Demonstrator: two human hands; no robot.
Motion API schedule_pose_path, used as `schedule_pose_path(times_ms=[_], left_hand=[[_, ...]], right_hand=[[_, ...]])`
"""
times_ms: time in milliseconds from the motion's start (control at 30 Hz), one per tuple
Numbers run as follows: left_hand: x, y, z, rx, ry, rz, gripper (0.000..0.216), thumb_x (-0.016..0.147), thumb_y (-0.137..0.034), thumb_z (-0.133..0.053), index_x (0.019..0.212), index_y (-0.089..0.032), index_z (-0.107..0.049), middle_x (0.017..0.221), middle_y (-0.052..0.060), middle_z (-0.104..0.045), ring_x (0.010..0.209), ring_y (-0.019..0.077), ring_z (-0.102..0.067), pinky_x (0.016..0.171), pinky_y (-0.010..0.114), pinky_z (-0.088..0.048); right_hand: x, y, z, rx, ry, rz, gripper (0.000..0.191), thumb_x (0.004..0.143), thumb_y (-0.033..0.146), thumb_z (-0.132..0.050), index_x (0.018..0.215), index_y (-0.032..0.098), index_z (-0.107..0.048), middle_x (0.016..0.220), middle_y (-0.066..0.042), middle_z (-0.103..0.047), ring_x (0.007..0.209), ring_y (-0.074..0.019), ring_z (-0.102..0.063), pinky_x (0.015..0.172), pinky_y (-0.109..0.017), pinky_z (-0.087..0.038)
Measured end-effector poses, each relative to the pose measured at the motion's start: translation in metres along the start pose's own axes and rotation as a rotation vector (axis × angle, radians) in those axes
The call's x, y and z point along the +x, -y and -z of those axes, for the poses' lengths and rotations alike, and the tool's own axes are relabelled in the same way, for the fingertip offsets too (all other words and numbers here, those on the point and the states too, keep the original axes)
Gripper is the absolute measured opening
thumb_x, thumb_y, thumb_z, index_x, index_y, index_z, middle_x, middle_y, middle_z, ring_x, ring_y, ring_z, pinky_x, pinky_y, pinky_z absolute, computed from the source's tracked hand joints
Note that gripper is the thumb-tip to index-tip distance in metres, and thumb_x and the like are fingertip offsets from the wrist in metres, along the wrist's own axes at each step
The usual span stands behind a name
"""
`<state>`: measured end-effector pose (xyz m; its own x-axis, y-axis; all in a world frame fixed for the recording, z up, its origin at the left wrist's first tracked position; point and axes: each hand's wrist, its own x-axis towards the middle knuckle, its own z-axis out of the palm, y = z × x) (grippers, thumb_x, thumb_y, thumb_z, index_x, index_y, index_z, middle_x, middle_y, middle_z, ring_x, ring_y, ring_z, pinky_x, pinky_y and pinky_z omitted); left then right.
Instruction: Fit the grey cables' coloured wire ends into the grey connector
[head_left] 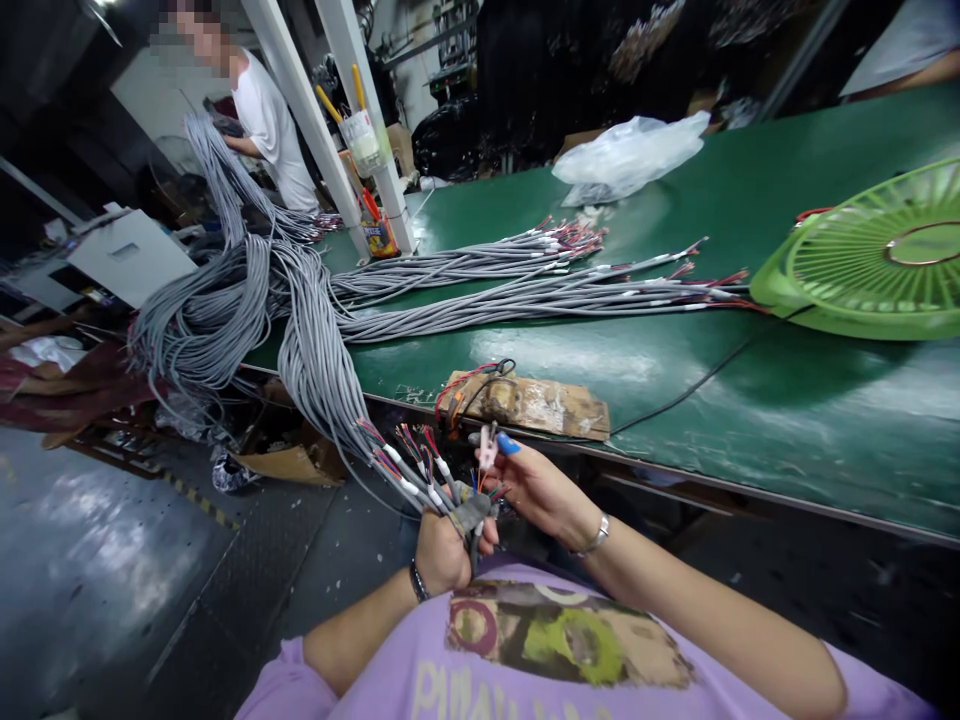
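Note:
Low in front of my body, my left hand (444,552) is closed around a bunch of grey cables (409,487). Grey wrapping covers part of that hand's fingers. White bands mark the cable ends, where thin coloured wires (427,440) fan out. Just right of the bunch, my right hand (546,492) pinches at the coloured wires of one cable end (480,482). Blue and whitish coverings show on its fingertips. What exactly lies between those fingertips is small and partly hidden.
On the green table (750,400) lie more grey cables (480,305) and a plastic bag (630,155). A wooden board (532,402) with wires sits at the near edge. A green fan (885,255) stands right. Another person (270,125) handles cables behind the posts (307,115).

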<state>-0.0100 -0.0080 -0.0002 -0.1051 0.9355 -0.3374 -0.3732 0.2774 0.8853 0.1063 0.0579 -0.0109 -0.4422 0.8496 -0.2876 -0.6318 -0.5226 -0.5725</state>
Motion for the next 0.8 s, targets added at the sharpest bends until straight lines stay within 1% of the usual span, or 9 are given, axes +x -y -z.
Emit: schedule_pose_path(times_ms=[67, 167, 267, 400, 533, 600, 667, 800], left_hand=[[0.001, -0.001, -0.001, -0.023, -0.016, 0.009, 0.032, 0.062, -0.040, -0.071, 0.055, -0.014, -0.053, 0.040, 0.000, -0.056, 0.030, 0.0060, -0.042, 0.032, 0.016, -0.029], [0.003, -0.002, -0.003, -0.036, -0.036, 0.023, 0.033, 0.063, -0.041, -0.071, 0.056, -0.015, -0.053, 0.040, -0.001, -0.055, 0.030, 0.0060, -0.043, 0.033, 0.017, -0.030], [0.004, -0.003, -0.006, -0.036, -0.035, 0.026, 0.034, 0.062, -0.043, -0.071, 0.059, -0.015, -0.054, 0.041, -0.001, -0.055, 0.030, 0.0062, -0.043, 0.033, 0.017, -0.031], [0.004, -0.002, -0.007, -0.032, -0.020, 0.022, 0.035, 0.063, -0.045, -0.071, 0.057, -0.015, -0.053, 0.040, -0.001, -0.055, 0.030, 0.0057, -0.042, 0.033, 0.016, -0.029], [0.006, 0.001, -0.004, -0.029, -0.028, 0.014, 0.034, 0.064, -0.044, -0.070, 0.057, -0.014, -0.055, 0.041, -0.001, -0.055, 0.030, 0.0050, -0.042, 0.033, 0.016, -0.029], [0.006, 0.003, -0.003, -0.027, -0.025, 0.017, 0.034, 0.065, -0.043, -0.070, 0.057, -0.014, -0.055, 0.041, -0.001, -0.056, 0.031, 0.0049, -0.042, 0.033, 0.016, -0.030], [0.006, 0.004, -0.003, -0.026, -0.019, 0.027, 0.034, 0.065, -0.043, -0.070, 0.057, -0.014, -0.054, 0.042, -0.001, -0.056, 0.031, 0.0051, -0.042, 0.033, 0.016, -0.031], [0.006, 0.005, -0.003, -0.017, -0.026, 0.044, 0.034, 0.064, -0.043, -0.070, 0.057, -0.014, -0.054, 0.041, -0.001, -0.056, 0.030, 0.0057, -0.042, 0.033, 0.017, -0.031]], right_hand=[[-0.001, 0.001, -0.001, -0.035, 0.004, 0.045, 0.022, 0.068, 0.036, -0.073, 0.076, 0.018, -0.065, 0.069, -0.001, -0.063, 0.061, -0.0110, -0.054, 0.056, -0.022, -0.043], [-0.001, 0.000, -0.001, -0.031, 0.021, 0.058, 0.026, 0.069, 0.040, -0.072, 0.078, 0.017, -0.065, 0.069, -0.001, -0.063, 0.061, -0.0112, -0.054, 0.054, -0.022, -0.042], [0.001, -0.001, 0.000, -0.032, 0.026, 0.046, 0.029, 0.069, 0.043, -0.072, 0.078, 0.016, -0.066, 0.068, -0.001, -0.063, 0.059, -0.0108, -0.053, 0.053, -0.022, -0.042], [0.004, -0.001, 0.000, -0.022, 0.038, 0.029, 0.030, 0.067, 0.044, -0.073, 0.075, 0.015, -0.067, 0.066, -0.002, -0.064, 0.058, -0.0107, -0.054, 0.055, -0.023, -0.042], [0.006, -0.001, 0.001, 0.015, 0.044, -0.033, 0.029, 0.068, 0.041, -0.073, 0.082, 0.016, -0.069, 0.068, -0.002, -0.066, 0.058, -0.0119, -0.056, 0.055, -0.024, -0.043], [0.008, -0.002, 0.002, 0.045, 0.028, -0.043, 0.027, 0.068, 0.038, -0.074, 0.084, 0.017, -0.069, 0.068, -0.002, -0.067, 0.058, -0.0119, -0.056, 0.056, -0.024, -0.044], [0.010, -0.004, 0.003, 0.068, -0.004, -0.040, 0.024, 0.067, 0.036, -0.075, 0.081, 0.017, -0.069, 0.068, -0.002, -0.068, 0.057, -0.0115, -0.056, 0.056, -0.024, -0.044], [0.014, -0.007, 0.005, 0.083, -0.049, -0.027, 0.023, 0.068, 0.035, -0.075, 0.081, 0.018, -0.068, 0.070, 0.000, -0.069, 0.056, -0.0107, -0.056, 0.056, -0.024, -0.044]])
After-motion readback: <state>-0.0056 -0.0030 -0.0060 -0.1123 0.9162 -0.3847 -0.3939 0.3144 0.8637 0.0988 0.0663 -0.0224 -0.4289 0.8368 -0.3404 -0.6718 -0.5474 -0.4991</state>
